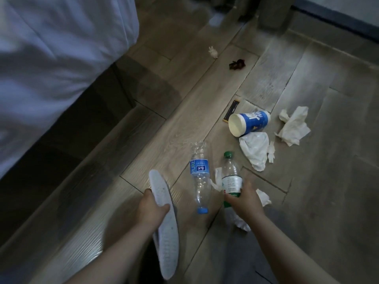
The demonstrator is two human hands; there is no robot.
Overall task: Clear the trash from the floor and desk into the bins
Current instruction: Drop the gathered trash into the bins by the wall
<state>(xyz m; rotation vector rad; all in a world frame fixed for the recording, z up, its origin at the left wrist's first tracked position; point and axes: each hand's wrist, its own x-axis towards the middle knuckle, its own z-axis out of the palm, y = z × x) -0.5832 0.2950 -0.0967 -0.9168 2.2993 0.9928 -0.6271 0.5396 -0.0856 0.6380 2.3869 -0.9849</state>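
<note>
Left hand (152, 208) grips a white slipper (168, 240), right hand (244, 199) grips the green-capped bottle (230, 171), hiding its lower half

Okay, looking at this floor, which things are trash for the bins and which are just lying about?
Trash: green-cap bottle in right hand, blue-label bottle, cup, tissues, plastic bag, black wrapper, dark scrap.
Lying about: bed, floor; slipper in left hand, unclear whether trash.

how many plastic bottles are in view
2: the blue-capped bottle lies on the floor; the green-capped bottle is gripped by the right hand. None looks hidden.
</note>
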